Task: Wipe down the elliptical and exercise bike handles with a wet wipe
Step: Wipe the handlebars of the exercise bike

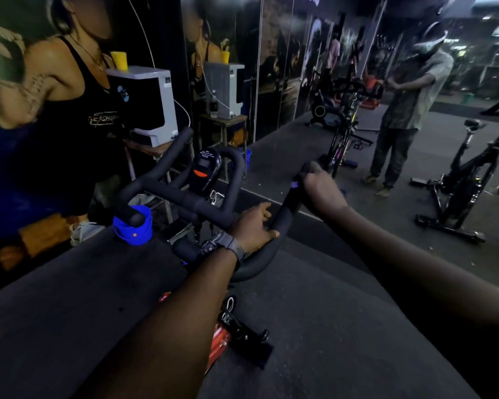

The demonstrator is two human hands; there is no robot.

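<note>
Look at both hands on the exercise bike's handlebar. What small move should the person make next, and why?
Probably slide the right hand back down the right handlebar horn toward the left hand. The right hand grips near the horn's tip, apparently with a wipe, barely visible, while the left steadies the bend; the stretch between them likely needs wiping.

Viewpoint: head-worn, wide-angle, one view only.
Facing: forward and down, toward the handlebar (213,203).
Nearness: forearms seen close, entering from 6 o'clock.
Far field: mirror wall (357,67) seen at 1 o'clock.
</note>
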